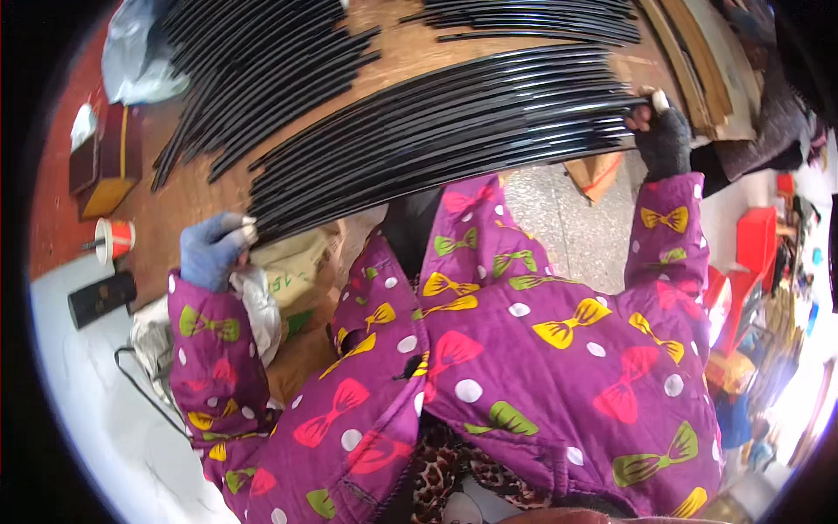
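Observation:
A wide row of thin, glossy black rods (436, 122) lies side by side across the near part of the brown table, close to my body. My left hand (214, 249), in a blue-grey glove with the fingertips bare or pale, pinches at the left end of the nearest rods. At the row's right end, my right hand (661, 135), in a dark glove with bare fingertips, is closed on rod ends. How many rods each hand grips cannot be told. Both forearms wear purple sleeves patterned with bows.
More black rods lie in a pile (262, 70) at the far left and another (532, 17) at the back. On the left are a dark box (109, 162), a paper cup (115, 241), a black phone-like object (102, 299) and a plastic bag (140, 57). Cardboard strips (698, 70) stand right.

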`<state>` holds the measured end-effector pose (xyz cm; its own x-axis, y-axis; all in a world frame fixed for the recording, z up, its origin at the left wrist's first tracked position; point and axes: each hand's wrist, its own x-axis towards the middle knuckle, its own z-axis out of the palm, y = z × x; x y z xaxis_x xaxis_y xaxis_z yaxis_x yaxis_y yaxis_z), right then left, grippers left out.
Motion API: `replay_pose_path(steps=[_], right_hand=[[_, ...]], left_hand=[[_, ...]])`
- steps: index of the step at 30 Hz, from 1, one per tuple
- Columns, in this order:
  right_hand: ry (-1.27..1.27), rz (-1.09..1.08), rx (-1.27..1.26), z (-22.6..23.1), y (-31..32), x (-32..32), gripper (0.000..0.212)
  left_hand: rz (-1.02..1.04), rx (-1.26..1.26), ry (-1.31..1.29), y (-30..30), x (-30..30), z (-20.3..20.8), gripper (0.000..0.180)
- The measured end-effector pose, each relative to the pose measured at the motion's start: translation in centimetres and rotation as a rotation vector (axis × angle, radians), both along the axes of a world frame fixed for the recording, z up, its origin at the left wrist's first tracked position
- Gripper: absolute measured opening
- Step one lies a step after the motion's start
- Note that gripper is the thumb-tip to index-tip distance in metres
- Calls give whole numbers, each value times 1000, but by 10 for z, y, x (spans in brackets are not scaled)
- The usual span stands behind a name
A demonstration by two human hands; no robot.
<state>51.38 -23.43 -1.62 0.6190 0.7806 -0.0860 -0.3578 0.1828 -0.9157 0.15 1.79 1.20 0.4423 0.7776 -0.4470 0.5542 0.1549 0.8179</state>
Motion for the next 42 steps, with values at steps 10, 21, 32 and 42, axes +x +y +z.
replay_pose_path(steps=[10,21,32,42], right_hand=[[-80,0,-132,-4,-12,34,20],[-1222,-336,-773,-2,28,29,27],[-1947,295,-880,11,157,-30,24],[-2013,363,-775,22,156,-51,26]], left_hand=[[42,10,-132,12,-8,-19,12],[27,256,24,6,15,-24,8],[-424,902,590,49,80,-26,25],[-460,968,605,57,81,-30,30]])
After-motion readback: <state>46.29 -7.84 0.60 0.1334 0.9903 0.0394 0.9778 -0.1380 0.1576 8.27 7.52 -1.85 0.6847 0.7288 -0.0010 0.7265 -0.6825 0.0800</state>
